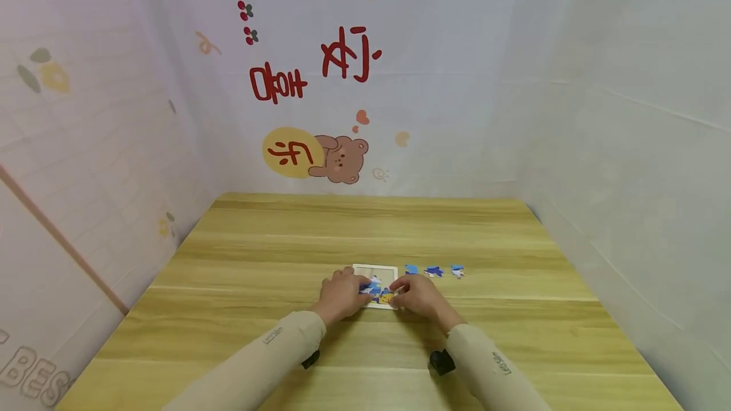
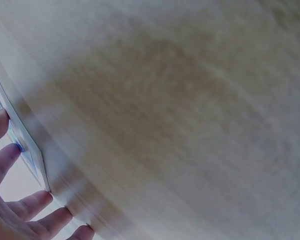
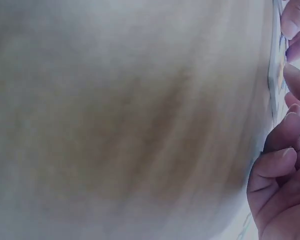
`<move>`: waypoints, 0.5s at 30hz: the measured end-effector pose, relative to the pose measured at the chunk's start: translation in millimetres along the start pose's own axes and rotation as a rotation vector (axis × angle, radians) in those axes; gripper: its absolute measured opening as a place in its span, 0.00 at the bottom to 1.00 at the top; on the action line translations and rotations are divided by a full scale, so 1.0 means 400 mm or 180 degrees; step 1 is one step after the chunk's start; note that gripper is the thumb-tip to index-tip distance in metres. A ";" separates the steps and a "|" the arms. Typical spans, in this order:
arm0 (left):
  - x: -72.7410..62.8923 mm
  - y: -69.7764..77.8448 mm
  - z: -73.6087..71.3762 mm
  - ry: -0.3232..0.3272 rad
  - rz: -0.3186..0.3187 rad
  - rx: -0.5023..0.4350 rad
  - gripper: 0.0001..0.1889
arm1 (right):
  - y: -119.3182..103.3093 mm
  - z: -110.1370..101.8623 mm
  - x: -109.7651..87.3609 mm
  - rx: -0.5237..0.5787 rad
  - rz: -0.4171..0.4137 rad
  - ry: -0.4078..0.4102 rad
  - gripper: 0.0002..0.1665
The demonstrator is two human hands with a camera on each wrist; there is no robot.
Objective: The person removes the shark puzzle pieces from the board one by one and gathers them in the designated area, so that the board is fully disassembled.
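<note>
A small white-rimmed puzzle tray [image 1: 377, 266] lies on the wooden table, with blue and white pieces [image 1: 374, 287] joined in its lower part and bare board above them. My left hand [image 1: 341, 293] lies at the tray's left side, thumb and forefinger touching the pieces; in the left wrist view its other fingers [image 2: 50, 222] stretch past the tray's corner. At the lower right corner, my right hand [image 1: 421, 297] pinches a yellow and blue puzzle piece [image 1: 386, 297] between thumb and forefinger. Its remaining fingers [image 3: 275, 162] are curled in the right wrist view.
Three loose puzzle pieces sit in a row right of the tray: a light blue one [image 1: 411, 268], a dark blue one [image 1: 434, 271] and a blue and white one [image 1: 457, 271]. Printed cloth walls [image 1: 445, 113] border the table [image 1: 274, 233] at the back and sides.
</note>
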State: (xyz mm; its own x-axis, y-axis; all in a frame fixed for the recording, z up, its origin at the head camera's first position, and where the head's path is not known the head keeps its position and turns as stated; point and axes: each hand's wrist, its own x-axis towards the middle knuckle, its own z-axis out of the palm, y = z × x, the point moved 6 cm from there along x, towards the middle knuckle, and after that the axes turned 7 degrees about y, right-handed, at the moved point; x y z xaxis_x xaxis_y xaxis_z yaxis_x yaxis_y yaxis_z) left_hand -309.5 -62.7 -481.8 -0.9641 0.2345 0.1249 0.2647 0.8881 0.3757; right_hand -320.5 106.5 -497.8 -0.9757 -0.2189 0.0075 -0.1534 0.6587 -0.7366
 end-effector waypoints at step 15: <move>0.005 0.000 0.003 0.0068 0.0041 0.0048 0.19 | -0.029 0.000 0.012 -0.0598 -0.0259 -0.0033 0.13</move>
State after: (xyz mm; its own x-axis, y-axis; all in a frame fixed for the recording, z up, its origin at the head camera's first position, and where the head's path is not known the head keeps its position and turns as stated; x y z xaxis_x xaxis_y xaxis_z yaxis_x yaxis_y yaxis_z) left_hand -311.2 -61.9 -482.7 -0.9599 0.2375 0.1493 0.2764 0.8910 0.3601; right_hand -323.6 97.9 -489.2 -0.9574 -0.2838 0.0541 -0.2592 0.7610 -0.5947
